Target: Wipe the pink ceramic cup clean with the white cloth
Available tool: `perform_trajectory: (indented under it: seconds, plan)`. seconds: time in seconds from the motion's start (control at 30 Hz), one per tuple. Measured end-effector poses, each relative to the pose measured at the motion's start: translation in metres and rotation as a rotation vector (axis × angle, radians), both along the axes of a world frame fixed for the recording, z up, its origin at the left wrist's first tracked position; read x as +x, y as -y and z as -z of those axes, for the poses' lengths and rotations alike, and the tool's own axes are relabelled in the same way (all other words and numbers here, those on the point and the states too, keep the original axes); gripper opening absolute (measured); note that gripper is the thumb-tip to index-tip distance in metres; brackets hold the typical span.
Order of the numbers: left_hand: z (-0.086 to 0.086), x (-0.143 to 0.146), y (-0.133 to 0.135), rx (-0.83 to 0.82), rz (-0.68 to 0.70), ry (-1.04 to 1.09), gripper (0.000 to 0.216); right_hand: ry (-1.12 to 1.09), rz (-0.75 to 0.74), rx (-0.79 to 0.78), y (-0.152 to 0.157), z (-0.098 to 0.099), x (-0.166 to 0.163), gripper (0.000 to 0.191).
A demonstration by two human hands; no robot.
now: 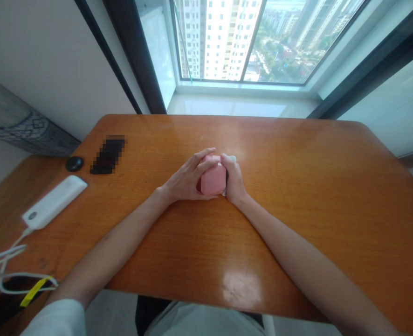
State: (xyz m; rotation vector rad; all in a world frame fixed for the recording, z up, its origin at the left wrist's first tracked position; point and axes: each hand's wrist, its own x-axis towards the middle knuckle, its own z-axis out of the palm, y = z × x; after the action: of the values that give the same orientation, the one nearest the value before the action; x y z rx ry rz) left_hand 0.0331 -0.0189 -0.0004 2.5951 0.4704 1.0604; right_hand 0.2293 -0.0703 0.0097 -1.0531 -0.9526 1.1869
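Observation:
A small pink box point(213, 181) with rounded corners is between my two hands over the middle of the table. My left hand point(190, 176) grips it from the left, fingers over its far side and thumb along its near edge. At the box's right side, my right hand point(235, 181) is closed around a crumpled white cloth or tissue point(232, 159), which pokes out past the fingers. A dark strip shows between the box and the right fingers; I cannot make out what it is. The box's underside is hidden.
Along the left of the wooden table point(314, 196) lie a blurred-out dark phone-like object point(107, 155), a round black object point(74, 163) and a white power strip or adapter point(55, 202) with a cable point(9, 259). A yellow tag point(35, 292) is below. The window point(244, 42) is beyond.

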Motion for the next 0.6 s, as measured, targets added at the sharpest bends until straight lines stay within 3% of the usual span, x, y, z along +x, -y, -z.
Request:
perform_trajectory:
  seconds: [0.13, 0.3, 0.4, 0.5, 0.6]
  plan:
    - [-0.005, 0.005, 0.006, -0.071, -0.021, 0.105, 0.117, -0.008, 0.012, -0.010, 0.002, 0.002, 0.000, 0.063]
    - [-0.005, 0.008, 0.011, -0.418, -0.074, 0.136, 0.103, 0.022, -0.019, -0.020, 0.009, -0.009, -0.002, 0.065]
    - [-0.004, 0.008, 0.012, -0.518, -0.061, 0.124, 0.104, 0.025, -0.013, -0.032, 0.011, -0.016, -0.002, 0.062]
    - [-0.001, 0.006, 0.009, -0.430, -0.022, 0.141, 0.119, 0.018, -0.013, -0.035, 0.010, -0.017, -0.002, 0.058]
    - [0.002, 0.003, 0.003, -0.209, 0.041, 0.106, 0.137, 0.005, 0.007, -0.028, 0.007, -0.013, -0.001, 0.057]
